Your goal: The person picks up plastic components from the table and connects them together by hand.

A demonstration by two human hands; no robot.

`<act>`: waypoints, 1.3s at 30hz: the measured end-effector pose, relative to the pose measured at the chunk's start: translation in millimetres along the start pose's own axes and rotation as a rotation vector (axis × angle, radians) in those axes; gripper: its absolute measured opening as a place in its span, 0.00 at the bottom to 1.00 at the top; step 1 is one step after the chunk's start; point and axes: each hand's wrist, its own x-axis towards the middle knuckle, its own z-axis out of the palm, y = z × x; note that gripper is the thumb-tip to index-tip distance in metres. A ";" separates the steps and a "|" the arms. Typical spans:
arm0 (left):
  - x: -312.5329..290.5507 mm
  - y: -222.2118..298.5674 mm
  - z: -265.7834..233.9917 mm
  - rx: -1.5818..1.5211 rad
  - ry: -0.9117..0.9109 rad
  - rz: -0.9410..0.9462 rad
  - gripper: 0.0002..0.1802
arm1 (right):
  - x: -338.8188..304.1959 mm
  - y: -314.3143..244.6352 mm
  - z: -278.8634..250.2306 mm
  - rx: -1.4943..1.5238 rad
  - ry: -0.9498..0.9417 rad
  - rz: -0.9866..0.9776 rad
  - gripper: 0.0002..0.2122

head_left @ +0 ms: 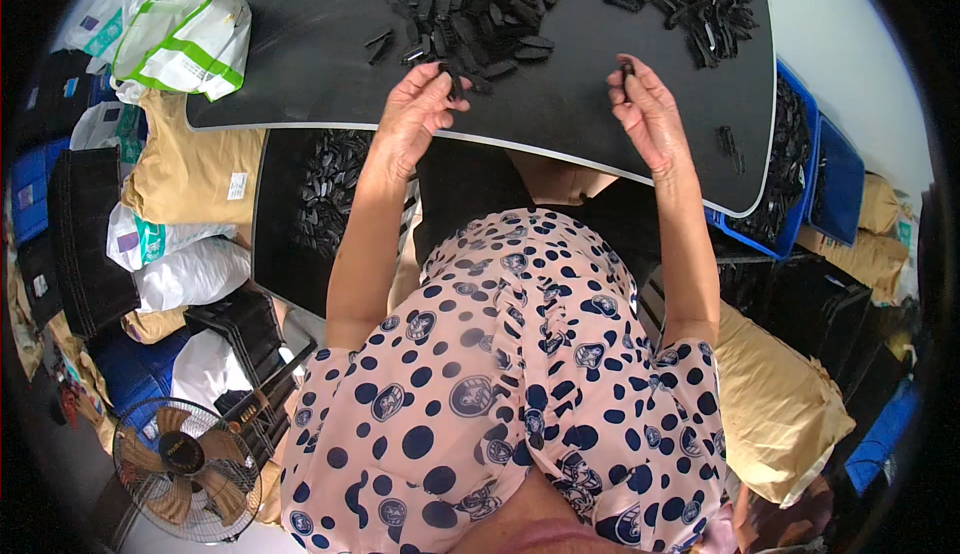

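Head view, right hand (pixel 646 112), black piece (pixel 628 71) part-hidden; piles (pixel 482 16) cropped

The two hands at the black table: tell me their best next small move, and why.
Probably bring the right hand inward, toward the left hand, above the bare tabletop. The left pinches a black piece and the right a small dark piece, but they are well apart. Whether the pieces fit together cannot be told.

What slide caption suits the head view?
Left hand and right hand each pinch a dark piece near dark heaps on a black table.
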 end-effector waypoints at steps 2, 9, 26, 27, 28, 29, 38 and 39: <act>-2.2 -5.4 9.9 -0.058 -0.113 -0.001 0.04 | -5.0 5.2 28.2 -0.079 0.003 -0.006 0.14; -16.3 -20.9 52.9 0.096 -0.196 -0.034 0.12 | -18.5 15.8 83.6 -0.528 -0.020 0.163 0.09; -28.7 -30.2 60.9 0.640 -0.304 0.404 0.14 | -32.8 14.7 79.8 -0.217 -0.116 0.225 0.04; -29.7 -29.0 61.6 0.638 -0.304 0.404 0.14 | -33.3 15.0 80.3 -0.218 -0.115 0.225 0.04; -30.6 -28.0 62.5 0.666 -0.313 0.461 0.15 | -33.6 15.7 81.0 -0.251 -0.126 0.207 0.04; -31.2 -26.8 63.3 0.693 -0.322 0.519 0.16 | -34.0 15.9 81.5 -0.284 -0.137 0.188 0.04; -40.3 -24.7 61.4 0.858 -0.304 0.671 0.17 | -39.1 4.1 83.3 -0.429 -0.190 0.308 0.04; -41.0 -25.0 62.0 0.856 -0.306 0.671 0.17 | -39.6 2.8 83.6 -0.430 -0.187 0.307 0.04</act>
